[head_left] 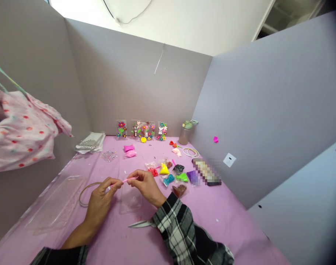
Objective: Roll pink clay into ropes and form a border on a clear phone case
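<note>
My left hand (103,195) and my right hand (146,186) meet above the pink table, each pinching one end of a thin pink strip (125,180) that looks like soft clay. A small white bit (109,187) shows by the left fingers; what it is I cannot make out. Under the strip lies a clear plastic sheet (130,204). Beside my left wrist, partly hidden, is a thin tan ring (81,197). Scissors (140,224) lie below my right forearm, their handles covered by the plaid sleeve.
Right of my hands lie small bags of coloured clay, among them yellow (164,169) and green (181,177). Decorated flower cards (121,129) lean on the back partition, near a bottle (184,134). A clear tray (57,202) lies left; a dotted cloth bag (27,129) hangs above.
</note>
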`<state>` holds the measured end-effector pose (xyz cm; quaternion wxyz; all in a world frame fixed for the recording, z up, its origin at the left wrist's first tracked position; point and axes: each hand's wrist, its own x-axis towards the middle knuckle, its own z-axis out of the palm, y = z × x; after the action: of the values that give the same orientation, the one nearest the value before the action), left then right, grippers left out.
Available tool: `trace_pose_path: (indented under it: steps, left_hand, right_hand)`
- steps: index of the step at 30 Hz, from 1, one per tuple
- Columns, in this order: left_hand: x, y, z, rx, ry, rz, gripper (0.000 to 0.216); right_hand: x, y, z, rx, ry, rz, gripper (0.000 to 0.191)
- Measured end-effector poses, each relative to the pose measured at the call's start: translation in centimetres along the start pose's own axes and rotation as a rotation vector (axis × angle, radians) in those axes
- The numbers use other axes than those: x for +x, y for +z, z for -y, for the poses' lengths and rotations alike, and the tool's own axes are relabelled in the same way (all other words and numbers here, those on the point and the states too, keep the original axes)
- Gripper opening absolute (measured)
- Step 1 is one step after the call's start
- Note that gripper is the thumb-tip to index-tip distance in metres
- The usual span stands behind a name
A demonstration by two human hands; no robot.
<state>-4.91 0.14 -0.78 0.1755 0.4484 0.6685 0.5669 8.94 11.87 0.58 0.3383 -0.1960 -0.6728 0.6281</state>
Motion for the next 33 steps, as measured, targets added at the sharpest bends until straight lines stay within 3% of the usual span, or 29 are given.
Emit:
trace_pose_path:
  steps: [7,12,28,33]
  left_hand:
    - [-0.13,0.43,0.02,-0.039,0.012,0.046,0.033]
    - [-0.17,0.33,-0.16,-0.033,0.024,-0.009,0.034]
    - [-0.16,0.36,-0.48,-0.028,0.058,-0.002,0.029]
    - [-0.19,0.37,-0.52,-0.031,0.060,-0.004,0.030]
  right_hand:
    - [-0.25,0.17,0.51,0.022,0.019,0.044,0.023]
    - [-0.18,0.15,0.51,0.060,0.019,0.023,0.020]
    - [0.02,-0.05,0.44,0.041,0.025,-0.017,0.020]
    - [-0.13,0.00,0.53,0.001,-0.010,0.031,0.027]
